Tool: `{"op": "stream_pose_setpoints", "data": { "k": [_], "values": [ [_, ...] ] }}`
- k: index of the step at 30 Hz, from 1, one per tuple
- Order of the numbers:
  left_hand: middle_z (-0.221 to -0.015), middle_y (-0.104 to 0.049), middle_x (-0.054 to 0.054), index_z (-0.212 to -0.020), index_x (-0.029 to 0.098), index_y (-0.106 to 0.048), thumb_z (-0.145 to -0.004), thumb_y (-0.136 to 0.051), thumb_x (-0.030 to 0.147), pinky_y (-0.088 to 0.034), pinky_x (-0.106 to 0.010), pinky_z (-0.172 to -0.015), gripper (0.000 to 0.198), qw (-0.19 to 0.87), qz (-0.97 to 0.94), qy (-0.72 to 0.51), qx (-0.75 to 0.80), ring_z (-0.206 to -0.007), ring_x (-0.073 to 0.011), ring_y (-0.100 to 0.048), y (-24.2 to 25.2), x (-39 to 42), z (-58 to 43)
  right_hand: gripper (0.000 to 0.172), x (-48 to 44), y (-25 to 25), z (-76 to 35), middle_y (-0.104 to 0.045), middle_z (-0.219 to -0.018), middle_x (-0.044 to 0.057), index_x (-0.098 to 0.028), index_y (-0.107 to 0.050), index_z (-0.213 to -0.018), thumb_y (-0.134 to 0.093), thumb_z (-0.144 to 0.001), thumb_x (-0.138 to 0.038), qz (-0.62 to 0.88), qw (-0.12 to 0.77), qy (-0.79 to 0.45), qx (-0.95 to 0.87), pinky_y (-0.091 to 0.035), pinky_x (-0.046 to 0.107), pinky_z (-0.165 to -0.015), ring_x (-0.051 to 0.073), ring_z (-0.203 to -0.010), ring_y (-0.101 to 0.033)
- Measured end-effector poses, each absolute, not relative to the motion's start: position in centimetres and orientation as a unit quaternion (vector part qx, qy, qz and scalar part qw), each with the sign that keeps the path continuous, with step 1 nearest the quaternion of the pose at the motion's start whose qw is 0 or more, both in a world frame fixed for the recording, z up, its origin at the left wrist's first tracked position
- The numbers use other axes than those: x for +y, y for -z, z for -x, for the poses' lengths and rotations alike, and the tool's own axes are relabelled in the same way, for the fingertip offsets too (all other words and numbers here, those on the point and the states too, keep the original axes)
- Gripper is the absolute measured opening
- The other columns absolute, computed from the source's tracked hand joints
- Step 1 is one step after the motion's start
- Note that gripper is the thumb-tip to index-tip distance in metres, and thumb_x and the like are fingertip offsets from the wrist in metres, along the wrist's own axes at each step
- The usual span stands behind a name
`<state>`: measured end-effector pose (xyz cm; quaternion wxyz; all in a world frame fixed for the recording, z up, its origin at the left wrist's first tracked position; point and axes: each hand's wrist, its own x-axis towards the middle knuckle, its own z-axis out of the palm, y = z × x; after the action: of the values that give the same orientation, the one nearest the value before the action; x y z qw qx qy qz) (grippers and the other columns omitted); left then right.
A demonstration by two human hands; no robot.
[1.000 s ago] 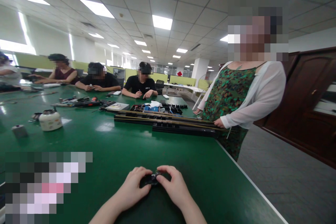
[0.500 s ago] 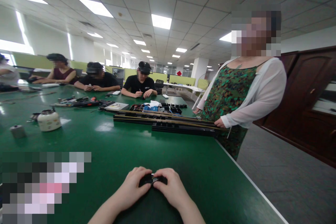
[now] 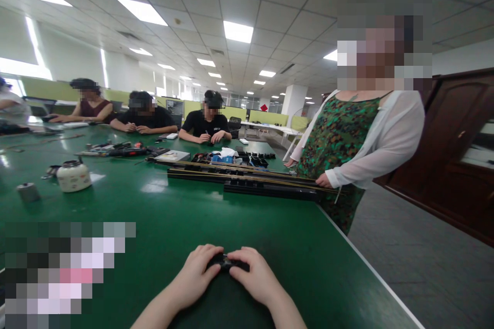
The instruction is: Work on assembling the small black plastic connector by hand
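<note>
A small black object [image 3: 225, 264] with a shiny part at its middle is at the near part of the green table [image 3: 200, 226]. Its left end is gripped between the thumb and fingers of my left hand [image 3: 198, 269]. My right hand [image 3: 253, 273] pinches the other end the same way. Both hands cover much of the object, so its exact kind does not show.
Long black rails [image 3: 270, 191] with thin brass-coloured rods [image 3: 247, 177] lie ahead. Left stand a cream jar [image 3: 74, 177] and a grey metal can [image 3: 28, 193]. Tools [image 3: 116, 150] lie farther back. A person [image 3: 339, 139] stands right, touching the rods; several others sit across the table.
My right hand has shifted slightly right, with the thumbs a little farther apart. Less of the object's bright part shows. The standing person has leaned slightly right.
</note>
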<state>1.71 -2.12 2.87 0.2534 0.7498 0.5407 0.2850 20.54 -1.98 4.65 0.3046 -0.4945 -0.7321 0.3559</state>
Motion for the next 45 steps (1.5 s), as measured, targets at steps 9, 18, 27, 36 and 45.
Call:
{"op": "stream_pose_setpoints", "data": {
  "k": [9, 18, 27, 36, 45],
  "values": [
    [-0.108, -0.062, -0.003, -0.106, 0.025, -0.056, -0.077, -0.047, 0.025, -0.039, -0.036, -0.095, 0.03, 0.298, -0.717, -0.328, 0.538, -0.105, -0.02, -0.053, -2.6, -1.8, -1.5, 0.037, -1.7, -4.0, -20.6, -0.064, -0.107, 0.007, -0.024, -0.062, -0.106, -0.059, -0.07, -0.029, 0.509, 0.343, -0.362, -0.701, -0.041, 0.035, -0.094, 0.021, -0.101, -0.057],
    [-0.102, -0.062, -0.003, -0.114, 0.021, -0.049, -0.076, -0.052, 0.032, -0.044, -0.031, -0.087, 0.04, 0.389, -0.659, -0.385, 0.516, -0.092, -0.0173, -0.058, -2.6, -1.6, -1.7, 0.034, -1.5, -4.4, -20.2, -0.065, -0.105, 0.006, -0.021, -0.061, -0.105, -0.057, -0.073, -0.032, 0.494, 0.391, -0.391, -0.67, -0.042, 0.036, -0.092, 0.022, -0.101, -0.058],
    [-0.108, -0.062, -0.006, -0.116, 0.018, -0.048, -0.071, -0.06, 0.037, -0.043, -0.033, -0.088, 0.05, 0.471, -0.639, -0.383, 0.473, -0.096, -0.0207, -0.058, -2.9, -1.7, -1.8, 0.037, -1.5, -4.3, -20.0, -0.065, -0.104, 0.008, -0.018, -0.057, -0.108, -0.058, -0.072, -0.028, 0.459, 0.435, -0.451, -0.63, -0.046, 0.035, -0.087, 0.021, -0.095, -0.061],
    [-0.099, -0.064, -0.004, -0.102, 0.019, -0.051, -0.073, -0.06, 0.037, -0.045, -0.033, -0.084, 0.035, 0.498, -0.643, -0.392, 0.431, -0.095, -0.0212, -0.059, -3.0, -1.9, -2.0, 0.035, -1.8, -4.8, -19.8, -0.063, -0.105, 0.009, -0.017, -0.056, -0.107, -0.058, -0.073, -0.026, 0.424, 0.447, -0.493, -0.615, -0.046, 0.035, -0.088, 0.02, -0.094, -0.061],
    [-0.099, -0.067, -0.004, -0.098, 0.021, -0.051, -0.064, -0.068, 0.046, -0.043, -0.034, -0.088, 0.045, 0.56, -0.569, -0.439, 0.412, -0.099, -0.0237, -0.059, -3.6, -1.8, -2.3, 0.033, -1.7, -4.6, -19.6, -0.064, -0.103, 0.008, -0.018, -0.057, -0.104, -0.058, -0.073, -0.031, 0.43, 0.441, -0.481, -0.624, -0.047, 0.033, -0.084, 0.02, -0.093, -0.06]
  ]
}}
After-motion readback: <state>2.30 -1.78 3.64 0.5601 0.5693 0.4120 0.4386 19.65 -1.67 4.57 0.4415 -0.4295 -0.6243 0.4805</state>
